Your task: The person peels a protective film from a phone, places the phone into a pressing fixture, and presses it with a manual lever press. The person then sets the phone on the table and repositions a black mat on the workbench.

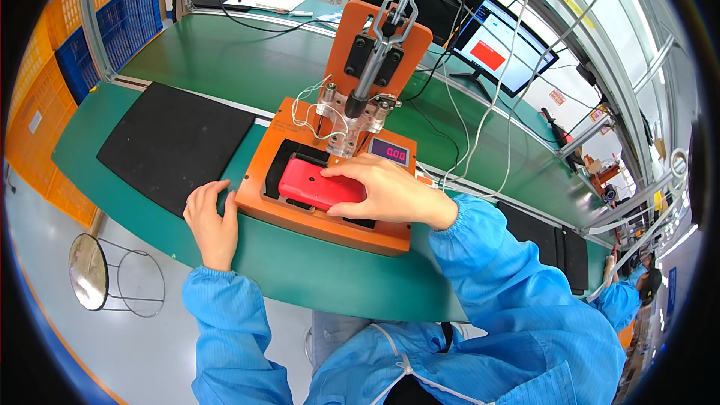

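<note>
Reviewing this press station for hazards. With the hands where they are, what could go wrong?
1. The right hand lies on the red part in the orange fixture, just in front of the clear press head. If the lever came down, fingers could be pinched.
2. The white wires hang loose beside the head and might snag.
3. The left hand only rests at the fixture's edge by the black mat, so the fixture could shift.

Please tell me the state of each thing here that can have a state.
red block: lying in the fixture's black recess, held by the right hand
left hand: resting on the table beside the orange fixture
press lever: raised
small display: lit
monitor: on
</note>
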Action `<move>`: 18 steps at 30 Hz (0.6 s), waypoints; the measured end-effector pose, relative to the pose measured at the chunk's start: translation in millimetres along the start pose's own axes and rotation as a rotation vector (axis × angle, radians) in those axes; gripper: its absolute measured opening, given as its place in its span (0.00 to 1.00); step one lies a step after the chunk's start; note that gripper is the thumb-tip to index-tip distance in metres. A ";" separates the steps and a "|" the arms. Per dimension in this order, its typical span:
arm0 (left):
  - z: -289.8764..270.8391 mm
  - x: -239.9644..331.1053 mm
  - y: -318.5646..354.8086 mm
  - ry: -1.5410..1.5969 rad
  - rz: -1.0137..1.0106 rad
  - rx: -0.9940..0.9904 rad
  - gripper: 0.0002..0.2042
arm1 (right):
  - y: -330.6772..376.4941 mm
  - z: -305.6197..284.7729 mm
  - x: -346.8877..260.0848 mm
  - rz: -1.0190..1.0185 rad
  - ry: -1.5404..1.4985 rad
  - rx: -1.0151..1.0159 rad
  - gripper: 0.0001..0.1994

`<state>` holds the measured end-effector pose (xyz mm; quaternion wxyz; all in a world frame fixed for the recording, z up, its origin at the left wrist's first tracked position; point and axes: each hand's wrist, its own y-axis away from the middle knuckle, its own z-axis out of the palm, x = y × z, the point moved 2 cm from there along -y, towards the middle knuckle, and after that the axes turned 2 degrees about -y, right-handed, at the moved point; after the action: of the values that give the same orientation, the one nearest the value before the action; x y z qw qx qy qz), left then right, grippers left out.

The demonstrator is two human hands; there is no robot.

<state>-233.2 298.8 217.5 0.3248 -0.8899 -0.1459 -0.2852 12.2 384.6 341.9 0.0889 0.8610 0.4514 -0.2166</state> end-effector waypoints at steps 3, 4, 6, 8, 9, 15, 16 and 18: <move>-1.4 0.7 0.0 -0.001 -0.002 0.000 0.10 | 6.3 -0.2 -0.1 0.025 -0.133 0.026 0.28; -1.3 2.9 -1.1 0.001 0.013 -0.006 0.10 | 9.6 -3.6 -2.0 0.021 -0.127 0.016 0.28; -1.9 2.6 -2.8 0.002 0.007 -0.003 0.10 | 16.2 -8.2 -3.6 0.305 -0.732 -0.086 0.26; -3.3 0.5 -0.9 -0.002 0.001 -0.001 0.09 | 18.6 -11.8 -2.6 0.344 -0.836 -0.096 0.24; -3.1 0.3 -0.9 0.001 0.003 0.000 0.09 | 20.2 -13.1 -2.1 0.388 -0.941 -0.085 0.23; -1.6 1.5 -0.8 0.028 0.003 0.010 0.09 | 25.4 -5.2 11.5 0.371 -1.253 -0.039 0.21; -1.7 1.6 -0.7 0.044 0.000 0.016 0.09 | 25.0 -5.6 10.8 0.356 -1.227 -0.042 0.21; -1.5 0.7 -0.4 0.023 0.005 0.008 0.09 | 24.3 -6.3 11.7 0.379 -1.042 -0.015 0.21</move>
<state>-233.4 298.2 219.0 0.3308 -0.8856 -0.1411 -0.2939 39.7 381.4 341.2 0.3441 0.7055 0.1863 -0.5909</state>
